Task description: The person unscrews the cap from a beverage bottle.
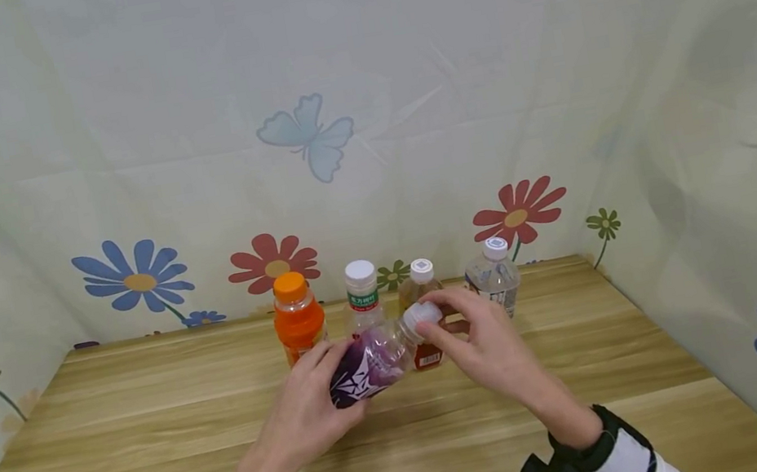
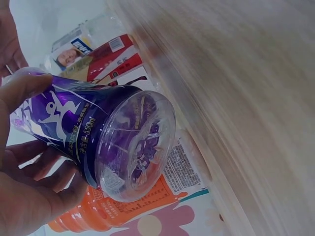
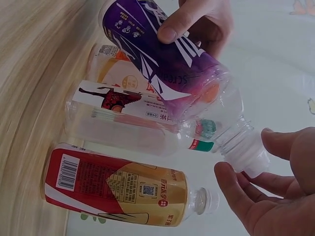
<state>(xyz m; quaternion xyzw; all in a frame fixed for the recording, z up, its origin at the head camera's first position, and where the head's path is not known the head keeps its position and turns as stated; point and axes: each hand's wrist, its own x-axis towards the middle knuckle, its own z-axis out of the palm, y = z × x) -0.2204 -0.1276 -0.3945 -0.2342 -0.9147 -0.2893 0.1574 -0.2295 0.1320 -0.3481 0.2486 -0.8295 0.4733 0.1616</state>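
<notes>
A clear plastic bottle with a purple label (image 1: 362,369) is tilted above the table, its white cap (image 1: 422,316) pointing up and to the right. My left hand (image 1: 310,402) grips it around the label, and its ridged base (image 2: 140,147) shows in the left wrist view. At the other end, the thumb and fingers of my right hand (image 1: 488,342) pinch the white cap; in the right wrist view the cap (image 3: 248,156) sits on the bottle neck between thumb and fingertips.
Behind the hands stand an orange bottle (image 1: 299,323), a white-capped bottle with a green band (image 1: 363,300), a red-and-gold labelled bottle (image 3: 118,184) and a clear bottle (image 1: 496,275). They line the back of the wooden table (image 1: 157,436), before a flowered cloth (image 1: 348,43).
</notes>
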